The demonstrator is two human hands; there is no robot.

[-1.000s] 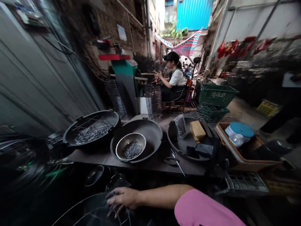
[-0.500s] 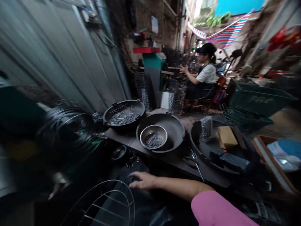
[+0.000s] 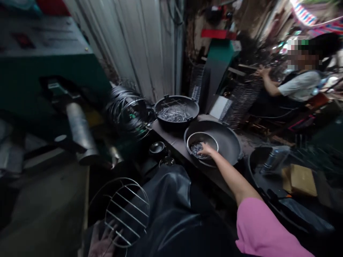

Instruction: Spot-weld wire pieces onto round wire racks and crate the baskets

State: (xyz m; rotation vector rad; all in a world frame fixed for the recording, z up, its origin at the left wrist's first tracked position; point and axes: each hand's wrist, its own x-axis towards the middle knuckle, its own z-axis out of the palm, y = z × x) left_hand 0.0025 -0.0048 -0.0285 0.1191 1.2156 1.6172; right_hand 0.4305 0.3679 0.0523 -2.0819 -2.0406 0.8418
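Wire rack [image 3: 127,213] seemingly against left hand [image 3: 103,240], metal pieces [image 3: 195,147] under right hand [image 3: 207,150]

It is mostly dim — daylight comes from above and right of the small bowl [image 3: 206,137], near the bright striped sheet [image 3: 304,15]. Left of the bowl, the green machine [image 3: 48,73] looks blurry and stretched — shadows below are almost black.

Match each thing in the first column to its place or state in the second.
1. Right hand
2. Left hand
3. Metal bowl
4. Cardboard box

A. Seen partly through the round wire rack
B. Lying in the rightmost pan
C. Fingers at the small metal pieces
D. Sitting inside the middle pan

1-C, 2-A, 3-D, 4-B
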